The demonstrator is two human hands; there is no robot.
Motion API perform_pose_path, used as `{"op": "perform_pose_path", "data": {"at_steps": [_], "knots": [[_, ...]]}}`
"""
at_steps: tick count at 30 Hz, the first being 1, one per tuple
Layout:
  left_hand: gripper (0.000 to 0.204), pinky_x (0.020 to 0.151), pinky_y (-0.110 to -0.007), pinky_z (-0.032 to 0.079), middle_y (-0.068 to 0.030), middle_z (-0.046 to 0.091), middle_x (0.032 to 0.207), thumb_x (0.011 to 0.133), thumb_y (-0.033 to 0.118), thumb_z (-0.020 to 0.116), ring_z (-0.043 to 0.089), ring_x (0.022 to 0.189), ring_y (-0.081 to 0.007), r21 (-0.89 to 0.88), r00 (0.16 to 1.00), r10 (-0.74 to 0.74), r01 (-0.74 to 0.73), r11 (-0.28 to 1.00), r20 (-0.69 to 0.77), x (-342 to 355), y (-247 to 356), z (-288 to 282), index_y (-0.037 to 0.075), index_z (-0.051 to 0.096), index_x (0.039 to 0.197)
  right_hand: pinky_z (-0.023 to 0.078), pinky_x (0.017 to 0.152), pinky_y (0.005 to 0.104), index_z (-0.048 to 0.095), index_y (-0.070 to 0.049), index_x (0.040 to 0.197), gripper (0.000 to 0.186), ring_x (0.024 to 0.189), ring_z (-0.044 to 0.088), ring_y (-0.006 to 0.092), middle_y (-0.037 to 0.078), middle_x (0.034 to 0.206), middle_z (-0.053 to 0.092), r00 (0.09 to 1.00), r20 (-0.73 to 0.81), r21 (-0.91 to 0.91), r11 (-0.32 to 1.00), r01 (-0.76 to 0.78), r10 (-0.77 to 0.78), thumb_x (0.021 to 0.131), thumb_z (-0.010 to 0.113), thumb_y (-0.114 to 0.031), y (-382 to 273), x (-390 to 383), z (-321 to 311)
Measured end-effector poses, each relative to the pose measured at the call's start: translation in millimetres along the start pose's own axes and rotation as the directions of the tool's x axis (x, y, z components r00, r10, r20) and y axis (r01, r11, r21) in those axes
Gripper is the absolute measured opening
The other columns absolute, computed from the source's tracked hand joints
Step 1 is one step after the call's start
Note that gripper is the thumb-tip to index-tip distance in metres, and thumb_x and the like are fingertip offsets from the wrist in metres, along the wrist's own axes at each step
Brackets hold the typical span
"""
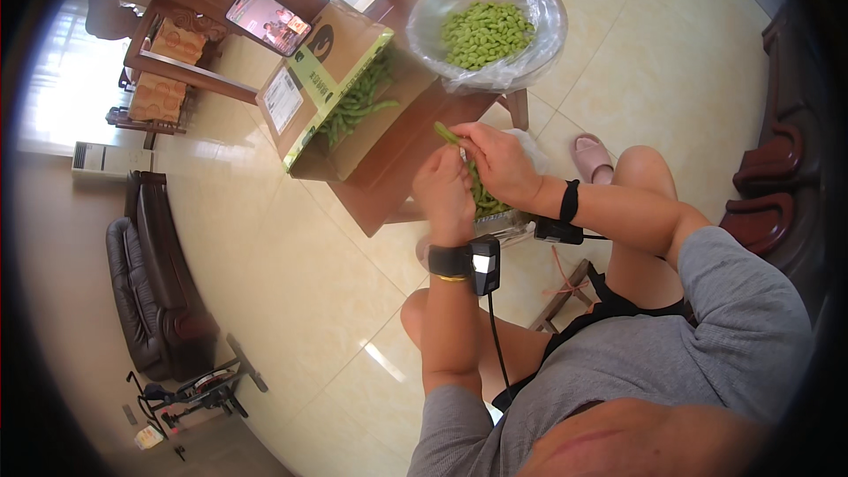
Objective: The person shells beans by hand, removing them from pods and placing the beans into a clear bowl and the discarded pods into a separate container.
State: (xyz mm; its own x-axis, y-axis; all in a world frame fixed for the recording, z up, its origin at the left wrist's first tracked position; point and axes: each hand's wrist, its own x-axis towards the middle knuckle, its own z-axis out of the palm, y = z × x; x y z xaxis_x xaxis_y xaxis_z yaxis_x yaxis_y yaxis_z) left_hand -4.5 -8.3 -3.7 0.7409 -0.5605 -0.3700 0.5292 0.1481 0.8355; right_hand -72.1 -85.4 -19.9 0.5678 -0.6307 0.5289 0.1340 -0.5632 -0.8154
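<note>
Over stool | both hands' fingers (459, 152) pinch green pod (446, 133) between them

A low brown wooden surface (389, 168) runs from the top centre of the frame down toward the middle, standing on a pale, glossy tiled floor (291, 283). At its upper left end lies an open cardboard box (331, 79), tipped on its side with green pods (358, 102) spilling inside, and a phone (268, 19) with a lit screen stands propped just behind the box. At the upper right end sits a round basin lined with clear plastic (486, 26), holding a heap of shelled green beans (486, 34); a pink slipper (590, 157) lies on the floor to the right of centre.
</note>
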Motion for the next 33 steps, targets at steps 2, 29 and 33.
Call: {"op": "perform_pose_path", "data": {"at_steps": [2,29,33], "knots": [[0.010,0.044,-0.020,0.026,0.0038,0.045,0.062,0.085,0.005,0.054,0.037,0.051,-0.0036,0.004,0.999,0.015,-0.015,1.000,-0.029,-3.3,-3.1,4.5,-0.001,0.058,0.078,0.046,0.059,0.0337,0.055,-0.001,0.103,0.015,0.069,0.059,0.0270,0.017,0.083,0.059,0.991,0.051,0.021,0.992,-0.123,0.121,0.089,0.050,-0.004,-6.3,2.7,-3.8],[0.022,0.058,-0.023,0.039,-0.0012,0.058,0.071,0.085,0.014,0.062,0.048,0.063,-0.0077,0.552,0.972,0.083,-0.195,0.811,0.221,0.9,-3.3,-19.0,-0.004,0.066,0.096,0.044,0.057,0.0419,0.046,-0.004,0.096,0.010,0.069,0.059,0.0368,0.016,0.076,0.060,0.929,0.363,-0.137,0.990,-0.019,0.068,0.086,0.051,-0.005,16.9,7.2,-29.0],[0.020,0.053,-0.021,0.034,0.0015,0.054,0.067,0.085,0.015,0.061,0.043,0.059,-0.0051,0.526,0.974,0.028,-0.146,0.838,0.225,-1.1,-2.6,-15.3,-0.004,0.067,0.090,0.045,0.057,0.0409,0.046,-0.004,0.096,0.010,0.070,0.060,0.0365,0.015,0.077,0.060,0.923,0.384,-0.092,0.996,-0.004,0.039,0.088,0.050,-0.007,19.1,8.1,-33.6]]}}
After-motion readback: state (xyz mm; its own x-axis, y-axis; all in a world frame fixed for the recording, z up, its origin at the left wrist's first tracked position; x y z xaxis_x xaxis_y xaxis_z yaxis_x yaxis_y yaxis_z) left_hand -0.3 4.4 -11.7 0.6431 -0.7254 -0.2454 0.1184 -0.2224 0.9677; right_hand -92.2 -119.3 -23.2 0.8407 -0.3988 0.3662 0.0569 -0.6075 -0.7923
